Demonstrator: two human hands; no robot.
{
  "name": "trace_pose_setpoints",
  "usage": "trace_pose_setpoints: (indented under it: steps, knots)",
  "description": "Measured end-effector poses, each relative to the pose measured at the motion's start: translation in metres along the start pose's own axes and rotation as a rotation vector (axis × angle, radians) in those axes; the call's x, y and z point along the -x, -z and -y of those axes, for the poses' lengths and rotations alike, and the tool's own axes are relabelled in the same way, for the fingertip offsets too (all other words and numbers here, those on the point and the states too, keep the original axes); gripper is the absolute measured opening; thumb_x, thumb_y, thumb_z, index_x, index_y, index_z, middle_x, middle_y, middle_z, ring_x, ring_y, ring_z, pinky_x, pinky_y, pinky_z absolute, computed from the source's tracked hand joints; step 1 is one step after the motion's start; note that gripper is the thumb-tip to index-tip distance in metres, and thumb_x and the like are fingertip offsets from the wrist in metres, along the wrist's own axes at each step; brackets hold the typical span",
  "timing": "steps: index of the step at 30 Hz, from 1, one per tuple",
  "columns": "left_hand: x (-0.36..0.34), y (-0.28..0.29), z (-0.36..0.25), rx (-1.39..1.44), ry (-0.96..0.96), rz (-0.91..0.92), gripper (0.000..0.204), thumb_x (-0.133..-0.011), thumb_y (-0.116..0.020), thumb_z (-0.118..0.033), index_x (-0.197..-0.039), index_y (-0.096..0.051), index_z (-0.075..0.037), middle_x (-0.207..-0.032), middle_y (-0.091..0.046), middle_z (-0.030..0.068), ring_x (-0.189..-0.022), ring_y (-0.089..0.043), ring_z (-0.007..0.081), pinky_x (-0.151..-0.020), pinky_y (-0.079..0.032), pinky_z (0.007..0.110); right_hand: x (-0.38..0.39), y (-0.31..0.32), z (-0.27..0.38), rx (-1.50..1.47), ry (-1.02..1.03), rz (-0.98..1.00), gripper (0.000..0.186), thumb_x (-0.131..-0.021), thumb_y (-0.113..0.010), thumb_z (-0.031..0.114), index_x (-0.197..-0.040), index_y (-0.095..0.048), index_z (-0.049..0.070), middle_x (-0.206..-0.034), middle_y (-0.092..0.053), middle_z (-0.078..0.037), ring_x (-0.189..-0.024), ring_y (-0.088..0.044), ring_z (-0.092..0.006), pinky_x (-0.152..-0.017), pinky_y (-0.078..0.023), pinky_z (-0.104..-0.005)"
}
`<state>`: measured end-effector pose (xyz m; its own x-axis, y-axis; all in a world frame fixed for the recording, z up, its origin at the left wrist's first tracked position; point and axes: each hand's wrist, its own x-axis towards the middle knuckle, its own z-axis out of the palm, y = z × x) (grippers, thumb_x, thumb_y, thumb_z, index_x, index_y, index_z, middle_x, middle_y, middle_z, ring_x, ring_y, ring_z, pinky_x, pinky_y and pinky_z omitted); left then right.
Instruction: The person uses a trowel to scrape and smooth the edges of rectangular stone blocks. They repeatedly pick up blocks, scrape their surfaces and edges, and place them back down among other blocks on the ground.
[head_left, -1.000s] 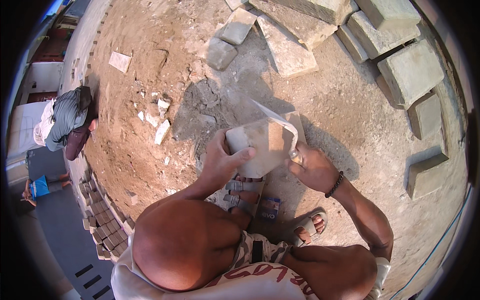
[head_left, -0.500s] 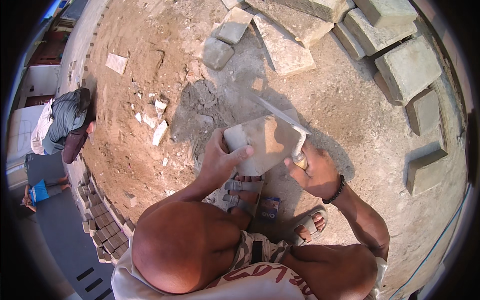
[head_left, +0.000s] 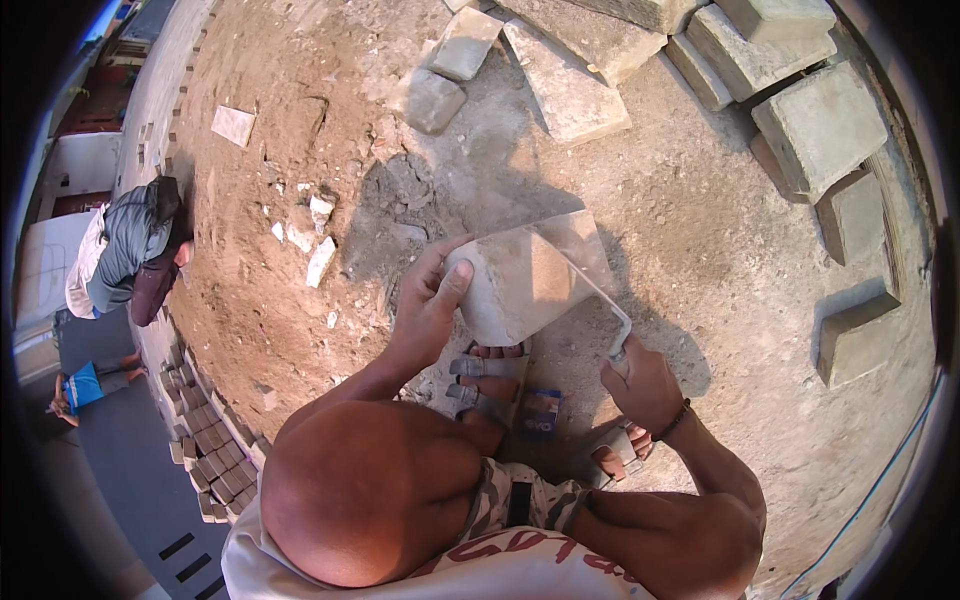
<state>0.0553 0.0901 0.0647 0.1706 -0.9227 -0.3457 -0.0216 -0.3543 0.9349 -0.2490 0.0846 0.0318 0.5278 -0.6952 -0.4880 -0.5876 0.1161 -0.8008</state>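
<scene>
A grey concrete block (head_left: pixel 500 290) is held tilted over my sandalled feet, with my left hand (head_left: pixel 428 300) closed round its left end, thumb on top. My right hand (head_left: pixel 645 385) grips the handle of a trowel (head_left: pixel 622 322). The trowel's thin blade reaches up and left along the block's right part; whether its edge touches the block I cannot tell. My shadow falls across the block and the ground past it.
Loose concrete blocks (head_left: pixel 820 125) lie at the far right, with a long slab (head_left: pixel 570 85) beside them. White rubble (head_left: pixel 320 262) is scattered on the dirt at left. A small blue packet (head_left: pixel 541 412) lies between my feet. A bent-over person (head_left: pixel 135 245) is at far left, near stacked pavers (head_left: pixel 215 455).
My right hand has come down and toward me with the trowel, whose blade now lies lower across the block's right side. My left hand has turned the block slightly and shifted a little right.
</scene>
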Motion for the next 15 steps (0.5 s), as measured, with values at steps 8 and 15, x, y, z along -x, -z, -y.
trace_pose_setpoints:
  steps: [8, 15]
  knots:
    - [0.0, -0.005, -0.004, 0.124, 0.079, -0.038, 0.041, -0.1, -0.059, -0.024, -0.132, -0.051, 0.0, -0.115, -0.066, 0.0096, -0.103, -0.062, 0.0137, -0.088, -0.051, 0.031, 0.013, -0.045, -0.002, 0.032, 0.222, -0.153, 0.037, -0.093, -0.059, 0.03, -0.112, -0.053, -0.001, -0.077, -0.064, -0.024, -0.071, -0.065, -0.0454, -0.066, -0.053, -0.0496]
    - [0.002, -0.006, 0.005, 0.304, 0.155, -0.104, 0.035, -0.099, -0.061, -0.025, -0.121, -0.056, 0.002, -0.113, -0.066, 0.0113, -0.101, -0.064, 0.0163, -0.089, -0.052, 0.034, 0.022, -0.034, 0.004, 0.019, 0.048, -0.104, 0.046, -0.091, -0.061, 0.026, -0.124, -0.051, -0.004, -0.09, -0.067, -0.029, -0.085, -0.067, -0.0461, -0.073, -0.053, -0.0504]
